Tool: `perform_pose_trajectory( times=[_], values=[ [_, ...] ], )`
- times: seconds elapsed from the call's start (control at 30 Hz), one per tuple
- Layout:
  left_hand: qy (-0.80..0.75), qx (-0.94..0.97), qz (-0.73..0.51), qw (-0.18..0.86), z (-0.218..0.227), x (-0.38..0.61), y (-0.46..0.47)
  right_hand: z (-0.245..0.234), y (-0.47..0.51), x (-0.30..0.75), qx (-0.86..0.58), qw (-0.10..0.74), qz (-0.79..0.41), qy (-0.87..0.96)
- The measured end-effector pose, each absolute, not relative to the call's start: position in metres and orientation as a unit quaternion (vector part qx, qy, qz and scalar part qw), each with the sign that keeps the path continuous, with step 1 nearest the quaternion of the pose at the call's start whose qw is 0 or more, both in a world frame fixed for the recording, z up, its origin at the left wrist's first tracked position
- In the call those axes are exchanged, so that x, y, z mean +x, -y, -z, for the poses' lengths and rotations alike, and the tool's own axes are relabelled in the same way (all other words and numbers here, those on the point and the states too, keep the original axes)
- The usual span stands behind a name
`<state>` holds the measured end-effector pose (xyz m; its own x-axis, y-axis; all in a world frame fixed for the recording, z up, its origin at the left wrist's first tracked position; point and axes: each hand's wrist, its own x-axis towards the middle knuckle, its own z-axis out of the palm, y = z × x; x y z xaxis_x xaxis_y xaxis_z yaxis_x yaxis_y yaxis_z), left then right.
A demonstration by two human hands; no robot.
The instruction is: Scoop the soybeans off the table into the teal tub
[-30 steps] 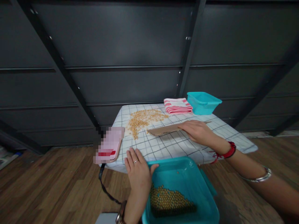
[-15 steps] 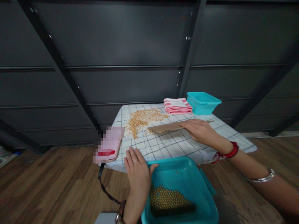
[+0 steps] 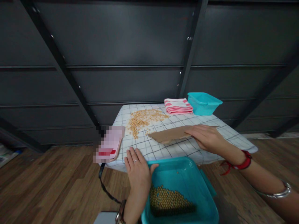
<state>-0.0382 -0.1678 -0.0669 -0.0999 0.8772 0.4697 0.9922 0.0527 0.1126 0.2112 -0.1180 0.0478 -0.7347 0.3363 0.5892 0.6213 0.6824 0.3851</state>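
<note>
Wall: across the whole width I see dark panels framed by slanting and level metal bars, small bright spots dotting the slanting ones.
Floor: brown wooden boards on the left, showing again at the far right.
Device: a pink, phone-like device, partly pixelated on my feed, lies at the table's left edge; a black cord hangs from its near end toward the left wrist.
Table: a white cloth with dark grid lines covers it, the near edge draping over.
Left hand: I have this hand flat, palm down at the cloth's near edge, fingers straight and close together, thumb apart over the basin's rim.
Loose beans: pale yellow beans lie scattered in a curved patch on the left half of the cloth.
Basin: a teal basin sits below the table's near edge, more beans gathered in its near part; I cannot tell what supports it.
Cardboard: a brown strip stands tilted over the cloth, its left tip just beside a few stray beans.
Towel: a folded pink-and-white towel rests at the back.
Right hand: I have this hand pinching the strip's right part between thumb and fingers.
Tub: a small turquoise tub stands upright beside the towel.
</note>
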Motion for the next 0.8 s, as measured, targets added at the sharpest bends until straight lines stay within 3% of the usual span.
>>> perform_pose_trajectory(
  times=[0.8],
  values=[
    [0.712,-0.653,0.195,0.171,0.066,-0.038,0.167,-0.041,0.123,0.212,-0.250,0.231,0.355,0.870]
  ],
)
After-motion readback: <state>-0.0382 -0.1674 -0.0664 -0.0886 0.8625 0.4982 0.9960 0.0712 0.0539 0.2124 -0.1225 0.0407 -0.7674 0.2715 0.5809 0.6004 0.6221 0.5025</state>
